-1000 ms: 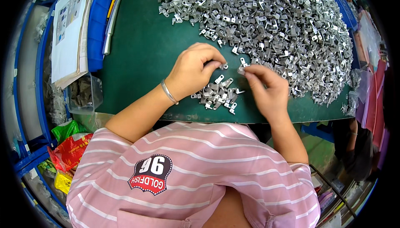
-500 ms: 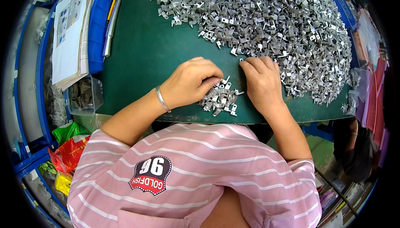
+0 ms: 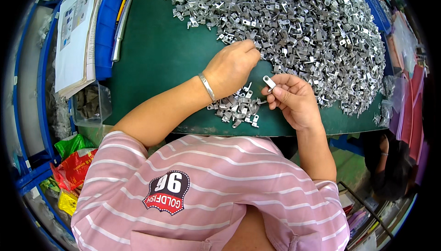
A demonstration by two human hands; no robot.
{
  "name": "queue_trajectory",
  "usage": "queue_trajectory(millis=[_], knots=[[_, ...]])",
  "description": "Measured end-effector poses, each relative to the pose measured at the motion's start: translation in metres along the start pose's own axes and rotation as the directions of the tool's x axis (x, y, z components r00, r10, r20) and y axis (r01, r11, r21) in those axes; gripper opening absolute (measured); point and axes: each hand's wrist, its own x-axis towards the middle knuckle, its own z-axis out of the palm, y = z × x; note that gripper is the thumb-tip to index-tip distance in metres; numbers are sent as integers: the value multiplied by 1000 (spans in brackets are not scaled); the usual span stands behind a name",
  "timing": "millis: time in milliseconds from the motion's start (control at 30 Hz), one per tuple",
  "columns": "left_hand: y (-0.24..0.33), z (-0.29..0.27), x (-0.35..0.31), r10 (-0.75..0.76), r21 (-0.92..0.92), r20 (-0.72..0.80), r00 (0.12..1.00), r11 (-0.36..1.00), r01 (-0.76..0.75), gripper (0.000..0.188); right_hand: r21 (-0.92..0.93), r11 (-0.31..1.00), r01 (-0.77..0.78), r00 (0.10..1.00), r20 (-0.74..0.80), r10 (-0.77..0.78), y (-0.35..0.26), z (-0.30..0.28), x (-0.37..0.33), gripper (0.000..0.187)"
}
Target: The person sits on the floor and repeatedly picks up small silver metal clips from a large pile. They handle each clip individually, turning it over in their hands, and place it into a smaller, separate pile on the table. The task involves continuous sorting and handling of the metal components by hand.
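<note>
Between the thumb and fingers of my right hand (image 3: 296, 99) is a small metal bracket (image 3: 269, 82), its round-holed tab sticking up and left. My left hand (image 3: 232, 65), with a silver bangle on the wrist, reaches to the near edge of the big pile of metal brackets (image 3: 294, 26). Its fingers are curled together, and whatever they hold is hidden behind them. Just below my left hand lies a small heap of the same brackets (image 3: 236, 108), near the front edge of the green table (image 3: 147, 67).
At the left, papers (image 3: 76, 35) lean on a blue bin (image 3: 104, 30), with a clear plastic tub (image 3: 92, 104) below. Blue shelving (image 3: 43, 76) stands further left. Pink and red sheets (image 3: 411, 104) hang at the right, near another person's arm (image 3: 383, 154).
My left hand has gone from the small heap up to the big pile's edge. My right hand has drawn back slightly from the pile and turned, showing a bracket in its fingers.
</note>
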Motion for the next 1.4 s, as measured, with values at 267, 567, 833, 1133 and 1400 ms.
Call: queue_trajectory(millis=[267, 567, 833, 1133, 1400], knots=[[8, -30, -7, -550, -760, 496, 671, 99, 643, 17, -784, 522, 336, 901, 105, -422, 14, 18, -7, 16], [9, -40, -18, -471, -788, 604, 643, -234, 569, 16, -815, 175, 553, 756, 403, -516, 19, 32, -7, 19], [12, -64, -28, -82, -532, 562, 823, 726, 435, 8, -930, -273, 247, 639, 368, -675, 1, 8, 9, 20], [-7, -27, -9, -260, -49, -85, 962, 965, 256, 19, -897, -401, 184, 662, 415, -625, 6, 8, 13, 22], [-11, -21, -3, -232, 96, -59, 971, 967, 237, 18, -944, -268, 195, 765, 317, -560, 5, 12, 0, 28]])
